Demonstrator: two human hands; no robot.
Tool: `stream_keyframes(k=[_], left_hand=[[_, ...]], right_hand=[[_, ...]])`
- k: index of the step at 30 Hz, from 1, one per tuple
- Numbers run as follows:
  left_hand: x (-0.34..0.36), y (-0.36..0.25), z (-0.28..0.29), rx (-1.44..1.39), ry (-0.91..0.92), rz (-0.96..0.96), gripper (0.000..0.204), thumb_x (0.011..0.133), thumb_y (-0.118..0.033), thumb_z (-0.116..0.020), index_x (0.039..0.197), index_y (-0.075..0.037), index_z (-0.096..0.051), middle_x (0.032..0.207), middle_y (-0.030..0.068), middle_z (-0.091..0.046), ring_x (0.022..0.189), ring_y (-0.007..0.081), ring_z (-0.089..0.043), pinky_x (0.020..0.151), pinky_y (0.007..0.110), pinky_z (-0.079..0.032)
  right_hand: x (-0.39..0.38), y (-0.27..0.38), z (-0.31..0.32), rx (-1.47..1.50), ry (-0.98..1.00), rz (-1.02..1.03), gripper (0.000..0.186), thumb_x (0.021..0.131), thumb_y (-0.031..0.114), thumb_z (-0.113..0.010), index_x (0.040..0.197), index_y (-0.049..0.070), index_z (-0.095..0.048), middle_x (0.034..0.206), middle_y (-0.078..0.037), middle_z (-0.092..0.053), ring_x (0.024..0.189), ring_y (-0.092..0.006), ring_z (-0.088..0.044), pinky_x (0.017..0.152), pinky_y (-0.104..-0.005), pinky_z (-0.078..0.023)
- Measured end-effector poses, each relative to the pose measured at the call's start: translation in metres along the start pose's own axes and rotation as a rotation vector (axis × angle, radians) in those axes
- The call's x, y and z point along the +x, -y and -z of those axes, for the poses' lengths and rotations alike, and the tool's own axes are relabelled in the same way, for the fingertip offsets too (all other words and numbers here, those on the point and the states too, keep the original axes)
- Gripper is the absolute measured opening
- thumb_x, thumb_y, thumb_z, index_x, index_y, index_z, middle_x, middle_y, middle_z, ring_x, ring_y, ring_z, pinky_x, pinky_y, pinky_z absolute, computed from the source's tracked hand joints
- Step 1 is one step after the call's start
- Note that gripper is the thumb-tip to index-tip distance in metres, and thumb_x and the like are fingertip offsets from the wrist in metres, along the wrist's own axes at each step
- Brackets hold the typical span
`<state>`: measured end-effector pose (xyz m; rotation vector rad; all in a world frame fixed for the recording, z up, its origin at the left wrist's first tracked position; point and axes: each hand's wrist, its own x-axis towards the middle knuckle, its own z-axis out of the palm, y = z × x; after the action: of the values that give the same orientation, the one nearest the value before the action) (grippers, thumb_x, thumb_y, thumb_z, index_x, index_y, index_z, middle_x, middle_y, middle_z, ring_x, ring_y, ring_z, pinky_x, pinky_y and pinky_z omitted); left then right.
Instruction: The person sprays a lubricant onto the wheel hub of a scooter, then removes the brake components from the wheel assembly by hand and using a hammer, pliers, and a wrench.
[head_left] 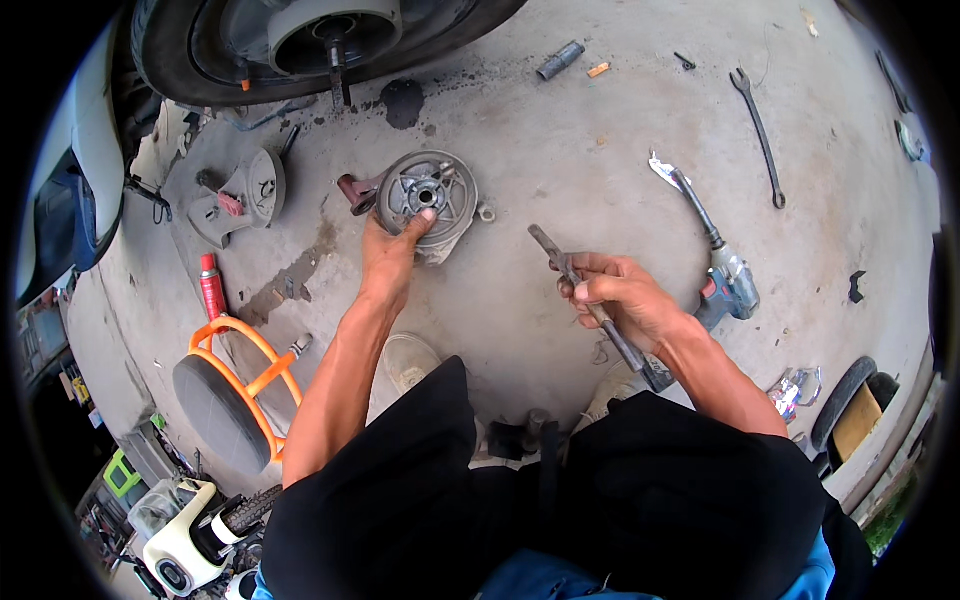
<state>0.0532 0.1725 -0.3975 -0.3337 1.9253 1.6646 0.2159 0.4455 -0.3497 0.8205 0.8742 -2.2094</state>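
My left hand grips the lower left of a round metal hub plate, thumb near its central bore, above the concrete floor. A rusty reddish bracket sticks out at the plate's left, and a small nut shows at its right. My right hand holds a long steel rod at a slant, its upper end toward the plate but apart from it. A cordless power tool with a long extension lies beside my right hand.
A raised wheel fills the top left. Around me lie a metal cover, red spray can, orange-framed stool, long wrench and dark tube. A white vehicle is at bottom left, tires at right.
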Motion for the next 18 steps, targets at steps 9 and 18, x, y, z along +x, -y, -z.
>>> stream_keyframes(k=[9, 18], left_hand=[[0.0, 0.01, -0.013, -0.304, -0.05, -0.076, 0.05, 0.095, -0.009, -0.075, 0.138, -0.003, -0.05, 0.129, 0.0086, -0.064, 0.114, 0.018, -0.063, 0.103, 0.034, -0.049], [0.006, 0.023, -0.025, -0.161, -0.142, -0.212, 0.052, 0.096, -0.016, -0.077, 0.138, 0.002, -0.051, 0.129, 0.012, -0.064, 0.115, 0.0191, -0.062, 0.102, 0.033, -0.048]], right_hand=[[-0.015, -0.019, -0.021, -0.601, -0.194, 0.132, 0.048, 0.099, 0.017, -0.067, 0.139, -0.001, -0.047, 0.086, -0.011, -0.066, 0.076, -0.0211, -0.066, 0.07, -0.0375, -0.054], [0.01, -0.037, -0.023, -1.524, -0.473, 0.703, 0.073, 0.09, 0.004, -0.061, 0.157, 0.001, -0.033, 0.108, -0.022, -0.051, 0.07, -0.0366, -0.066, 0.061, -0.0492, -0.054]])
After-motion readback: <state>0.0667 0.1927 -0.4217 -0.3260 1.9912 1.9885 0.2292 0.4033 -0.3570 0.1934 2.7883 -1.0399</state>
